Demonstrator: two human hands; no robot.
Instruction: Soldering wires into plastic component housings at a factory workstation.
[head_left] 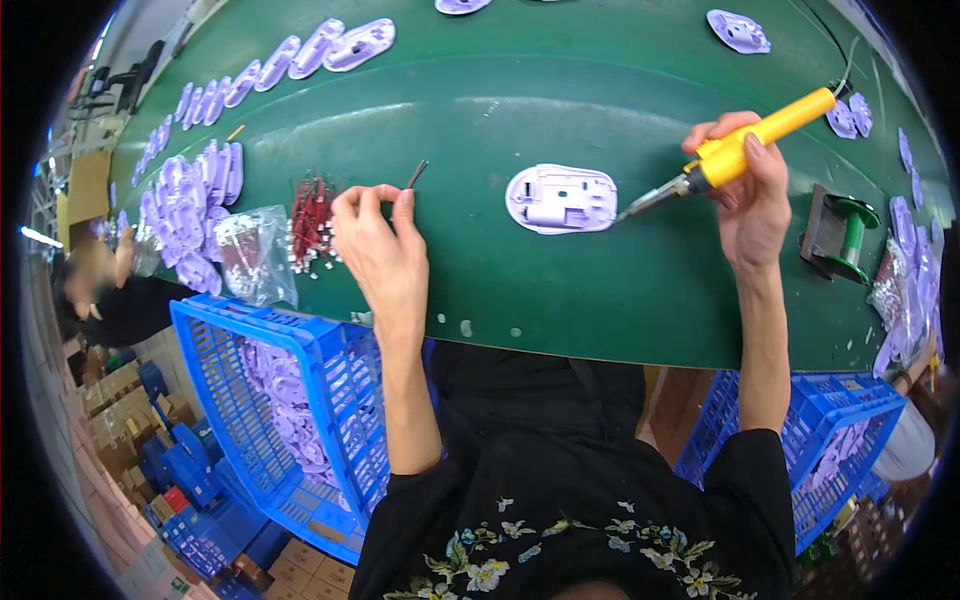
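A yellow soldering iron (765, 140) is gripped in my right hand (750, 195), its metal tip slanting down to the left. That tip comes close to the right end of a lavender plastic shell (562, 199); whether it touches I cannot tell. The shell lies with its moulded inside up on the green table. My left hand (385, 235) pinches a short dark red wire (417, 174), whose end sticks up past the fingertips. Beside that hand lies a pile of red wires with white connectors (311, 222).
Lavender shells (185, 210) are heaped left, near a clear bag of connectors (252, 255). More shells (318, 48) line the far left. A green spool (853, 238) stands right. Blue crates (325, 350) holding shells flank me below the table edge. Another person (110, 285) is far left.
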